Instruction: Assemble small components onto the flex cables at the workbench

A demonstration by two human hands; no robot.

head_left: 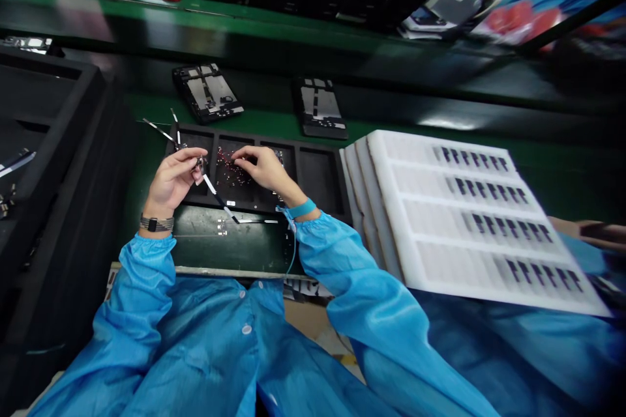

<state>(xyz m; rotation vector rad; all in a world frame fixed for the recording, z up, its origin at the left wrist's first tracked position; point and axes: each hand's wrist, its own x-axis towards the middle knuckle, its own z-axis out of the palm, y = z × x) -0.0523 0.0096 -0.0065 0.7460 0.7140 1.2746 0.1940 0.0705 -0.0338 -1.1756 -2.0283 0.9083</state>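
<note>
My left hand (172, 181) is raised over the left part of a black compartment tray (320, 176). Its thumb and fingers pinch a thin black-and-white flex cable (210, 184), whose strip hangs down to the right. More white-tipped strips (159, 130) stick up just behind these fingers. My right hand (261, 168) reaches into a tray compartment with many tiny red and silver parts (235, 176). Thumb and forefinger are pressed together there; whatever lies between them is too small to see. A blue band (300, 210) with a cord circles the right wrist.
Two dark device frames (210, 94) (320, 107) lie behind the tray. Stacked white foam trays (420, 199) with rows of black strips stand at right, beside another person's hand (581, 231). High black trays (73, 176) border the left. A shelf (235, 23) crosses the back.
</note>
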